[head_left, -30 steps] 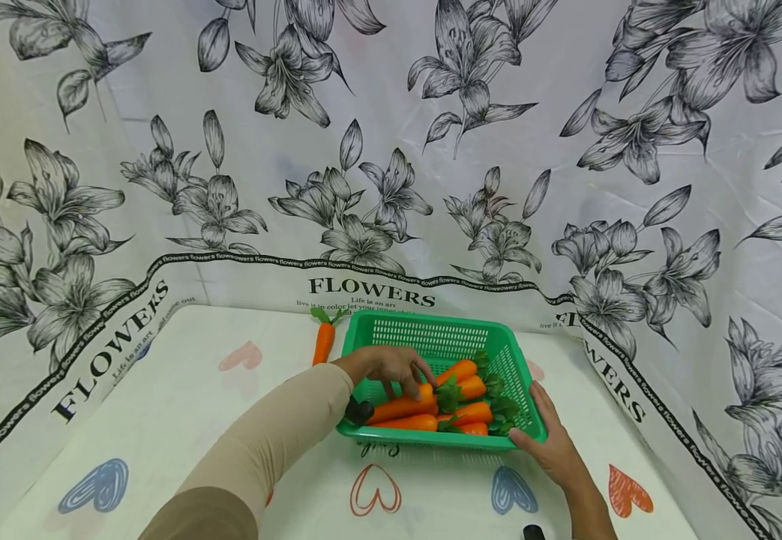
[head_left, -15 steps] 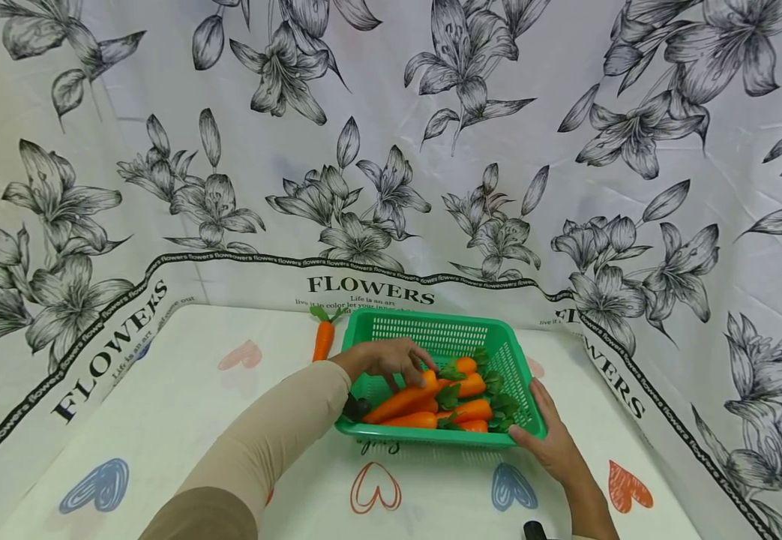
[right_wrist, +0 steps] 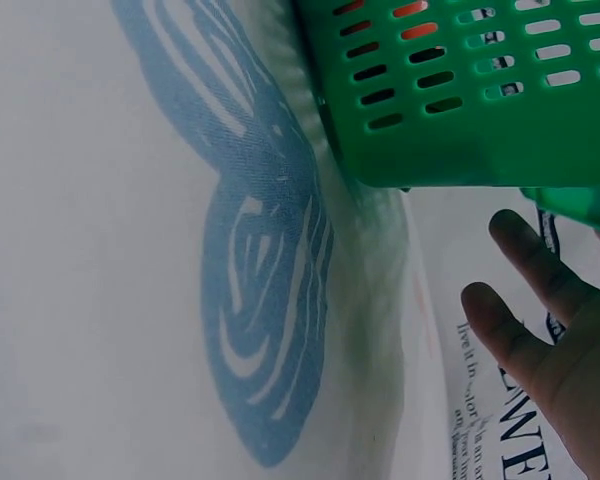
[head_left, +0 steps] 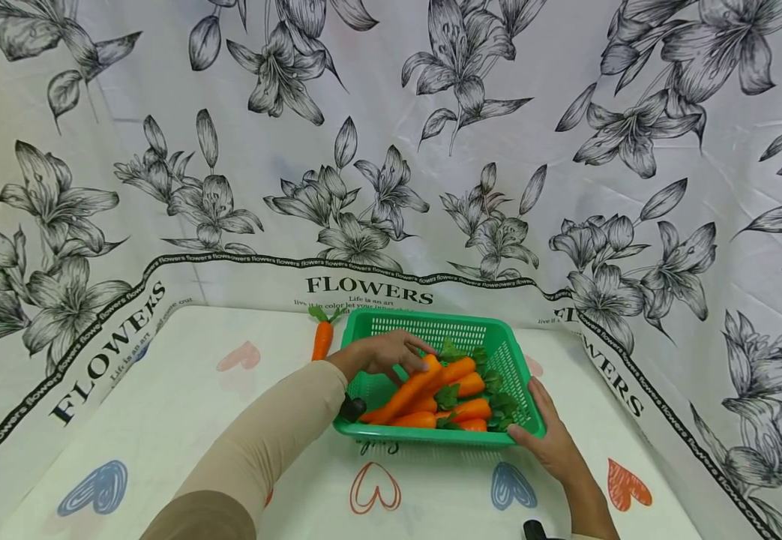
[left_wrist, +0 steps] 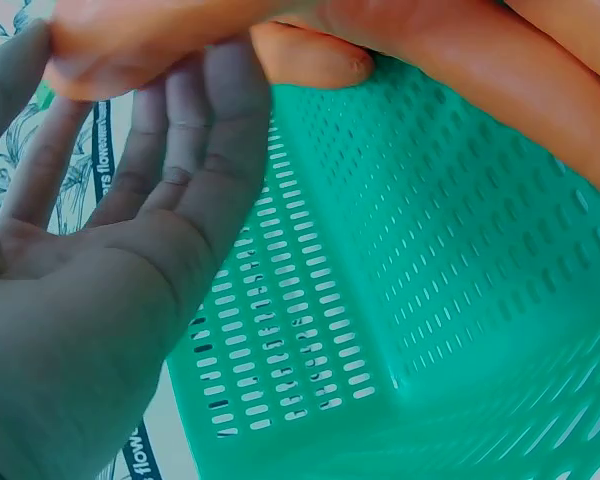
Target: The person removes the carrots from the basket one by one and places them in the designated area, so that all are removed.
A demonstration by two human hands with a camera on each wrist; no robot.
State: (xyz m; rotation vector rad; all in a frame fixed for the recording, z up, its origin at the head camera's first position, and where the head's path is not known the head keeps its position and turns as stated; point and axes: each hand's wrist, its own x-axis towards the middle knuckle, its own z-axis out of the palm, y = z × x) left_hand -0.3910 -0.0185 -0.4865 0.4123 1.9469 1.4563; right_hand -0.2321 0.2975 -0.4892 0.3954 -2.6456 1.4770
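Note:
My left hand point(head_left: 391, 354) is over the left part of a green plastic basket point(head_left: 431, 319). Its thumb and fingertips pinch the thick end of an orange carrot point(head_left: 407, 394), which slants with its other end toward the basket's front left. In the left wrist view the carrot point(left_wrist: 130, 45) lies across the fingertips, above the palm. Beside it, several more carrots point(head_left: 471, 409) with green leaves fill the right part of the basket. My right hand point(head_left: 555, 442) touches the basket's front right corner, thumb at the front rim. In the right wrist view, the visible fingers point(right_wrist: 540, 265) are straight and spread.
Outside the basket, a single leafy carrot point(head_left: 322, 339) lies at its back left. A white cloth point(head_left: 181, 420) printed with hearts covers the table. A flower-printed curtain point(head_left: 377, 187) stands behind and along both sides.
The left hand has lifted the thick end of its carrot slightly, so it slants more steeply. The basket and right hand have stayed about where they were.

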